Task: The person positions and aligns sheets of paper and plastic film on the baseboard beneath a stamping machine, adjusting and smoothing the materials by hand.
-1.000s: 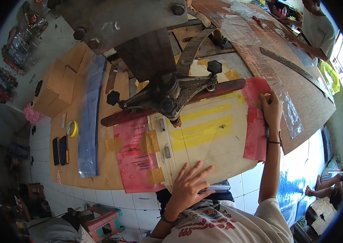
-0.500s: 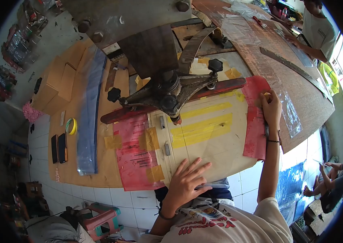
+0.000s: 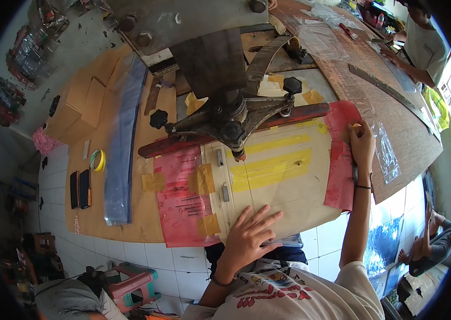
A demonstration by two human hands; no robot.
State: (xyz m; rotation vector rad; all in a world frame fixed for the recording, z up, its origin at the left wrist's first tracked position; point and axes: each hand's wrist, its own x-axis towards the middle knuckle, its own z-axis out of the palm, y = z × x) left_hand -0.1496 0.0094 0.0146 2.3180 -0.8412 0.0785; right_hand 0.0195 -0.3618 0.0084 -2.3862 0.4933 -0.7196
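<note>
My left hand (image 3: 252, 232) lies flat with fingers spread on the near edge of a cream-coloured board (image 3: 295, 192) crossed by yellow tape strips (image 3: 273, 169). At the board's right side my right hand (image 3: 362, 145) is closed, fingers curled by the red sheet (image 3: 339, 178); a small yellowish bit shows at its fingertips, too small to name. Another red sheet (image 3: 183, 200), patched with brown tape, borders the board's left side. Above the board's far edge stands a dark metal press head (image 3: 231, 120) with black knobs and a red bar (image 3: 175, 145). Two small metal blocks sit near the board's left edge.
A long blue plastic-wrapped strip (image 3: 122, 154), a yellow tape roll (image 3: 97, 160), dark handled tools (image 3: 82, 188) and cardboard boxes (image 3: 79, 104) are on the left. A metal ruler (image 3: 383, 85) rests on the right-hand table. Other people are at the right.
The view has shifted slightly, so the bench appears farther right. Both hands keep nearly the same places on the board and red sheet. The seated person at right has changed posture.
</note>
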